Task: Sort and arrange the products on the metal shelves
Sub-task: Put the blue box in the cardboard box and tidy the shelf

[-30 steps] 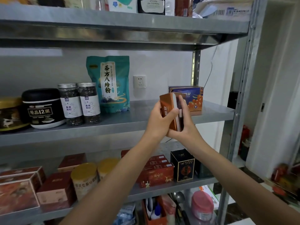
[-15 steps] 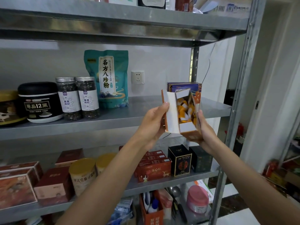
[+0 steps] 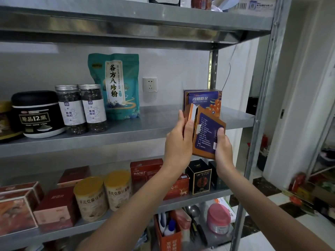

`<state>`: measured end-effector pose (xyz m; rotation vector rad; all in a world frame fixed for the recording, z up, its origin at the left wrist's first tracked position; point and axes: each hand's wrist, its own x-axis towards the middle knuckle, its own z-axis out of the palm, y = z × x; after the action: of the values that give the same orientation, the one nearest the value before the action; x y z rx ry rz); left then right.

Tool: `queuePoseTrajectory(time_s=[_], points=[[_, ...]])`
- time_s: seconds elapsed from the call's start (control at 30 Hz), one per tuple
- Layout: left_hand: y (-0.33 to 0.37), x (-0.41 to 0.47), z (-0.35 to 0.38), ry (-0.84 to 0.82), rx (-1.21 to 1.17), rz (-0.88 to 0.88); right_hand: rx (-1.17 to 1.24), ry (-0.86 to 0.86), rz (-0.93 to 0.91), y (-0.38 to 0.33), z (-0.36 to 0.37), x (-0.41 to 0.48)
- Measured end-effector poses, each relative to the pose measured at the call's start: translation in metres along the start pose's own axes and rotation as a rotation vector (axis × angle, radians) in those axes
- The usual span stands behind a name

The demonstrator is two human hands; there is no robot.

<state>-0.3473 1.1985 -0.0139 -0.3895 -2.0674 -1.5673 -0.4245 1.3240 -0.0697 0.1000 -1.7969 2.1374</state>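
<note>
Now: teal pouch (image 3: 116, 86) stands left of centre on the middle shelf (image 3: 154, 124); bare metal runs from it to the blue box (image 3: 204, 98) near the right end. Left hand (image 3: 178, 142) pinches the loose left flap of the orange box (image 3: 206, 134), thumb in front. The orange box is tilted, off the shelf's front edge, before the blue box. Right hand (image 3: 223, 151) clasps its lower right corner.

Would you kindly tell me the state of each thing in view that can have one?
Orange box: held up, flap partly open.
Left hand: grips the orange box.
Right hand: grips the orange box.
Blue box: upright on the shelf.
Clear jars: upright, lids on.
Black tub: upright, lid on.
</note>
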Motion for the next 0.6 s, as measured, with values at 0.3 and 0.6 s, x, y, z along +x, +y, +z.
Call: queuePoseTrajectory(time_s=[0.3,0.6], points=[[-0.007,-0.004,0.0,-0.031,0.082,0.021,-0.028,0.05,-0.058,-0.001,-0.004,-0.009],[-0.009,-0.01,-0.001,-0.129,0.072,-0.024,-0.035,0.073,-0.028,0.001,-0.007,-0.02]])
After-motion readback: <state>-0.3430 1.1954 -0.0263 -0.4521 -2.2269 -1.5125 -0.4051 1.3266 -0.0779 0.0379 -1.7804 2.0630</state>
